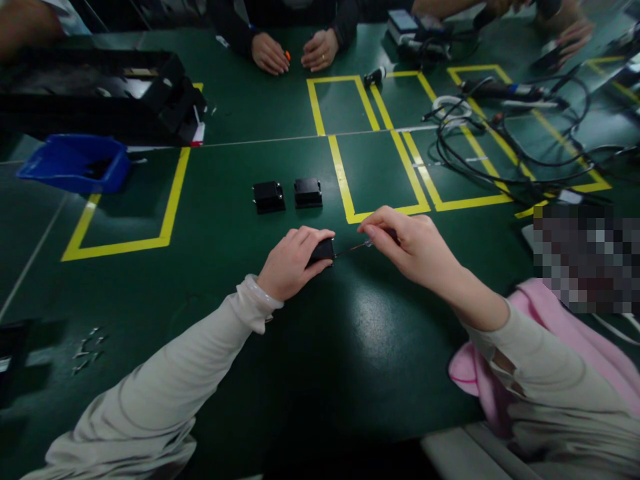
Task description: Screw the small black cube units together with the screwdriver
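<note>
My left hand (295, 262) is closed around a small black box-shaped part (324, 249), steadying it on the green table. In my right hand (407, 243) is a screwdriver (356, 248) with a thin metal shaft; its handle is mostly hidden by my fingers. The shaft's tip meets the right end of the black part, where small metal screws show. Beyond my hands stand two similar black box-shaped parts, a left one (269, 196) and a right one (308, 192), both with metal screw ends at their sides.
A blue bin (75, 163) and a black tray (100, 100) lie at left. Loose screws (89, 350) are scattered at lower left. Black cables (520, 167) coil at right, above a pink cloth (540, 327). Across the table rest another person's hands (295, 52).
</note>
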`<state>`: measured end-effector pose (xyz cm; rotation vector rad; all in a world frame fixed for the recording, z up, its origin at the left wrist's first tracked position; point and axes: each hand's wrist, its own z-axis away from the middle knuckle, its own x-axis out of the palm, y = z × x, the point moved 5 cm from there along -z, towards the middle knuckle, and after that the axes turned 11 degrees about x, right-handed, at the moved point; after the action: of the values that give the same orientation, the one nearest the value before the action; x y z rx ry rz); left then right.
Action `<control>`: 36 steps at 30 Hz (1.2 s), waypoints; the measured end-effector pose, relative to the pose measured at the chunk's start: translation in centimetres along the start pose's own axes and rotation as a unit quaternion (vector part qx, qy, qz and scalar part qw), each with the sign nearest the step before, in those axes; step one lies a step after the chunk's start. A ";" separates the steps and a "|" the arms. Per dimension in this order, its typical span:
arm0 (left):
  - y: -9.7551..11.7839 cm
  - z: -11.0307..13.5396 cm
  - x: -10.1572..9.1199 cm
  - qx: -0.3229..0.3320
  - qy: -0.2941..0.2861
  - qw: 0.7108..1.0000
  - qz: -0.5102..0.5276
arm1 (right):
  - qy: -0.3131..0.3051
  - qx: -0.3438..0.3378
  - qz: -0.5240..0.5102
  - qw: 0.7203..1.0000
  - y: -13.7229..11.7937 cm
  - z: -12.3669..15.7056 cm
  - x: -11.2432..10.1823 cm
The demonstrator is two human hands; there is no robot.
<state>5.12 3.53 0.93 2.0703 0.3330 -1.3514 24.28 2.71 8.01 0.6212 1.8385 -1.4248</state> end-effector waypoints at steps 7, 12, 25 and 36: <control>0.0 0.0 0.0 -0.002 -0.001 1.000 0.005 | 0.005 -0.002 0.010 1.000 -0.1 0.1 0.0; 0.0 -0.1 0.0 -0.005 -0.006 1.000 0.004 | 0.002 -0.008 0.011 1.000 -0.1 0.2 0.2; -0.1 0.0 0.0 -0.003 -0.001 1.000 0.003 | 0.012 -0.014 0.016 1.000 -0.2 0.2 0.2; -0.1 0.0 0.0 -0.005 -0.005 1.000 0.005 | 0.023 -0.019 0.022 0.999 -0.4 0.3 0.2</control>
<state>5.10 3.62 0.86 2.0535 0.3233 -1.3507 23.95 2.34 8.03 0.6780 1.8715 -1.3539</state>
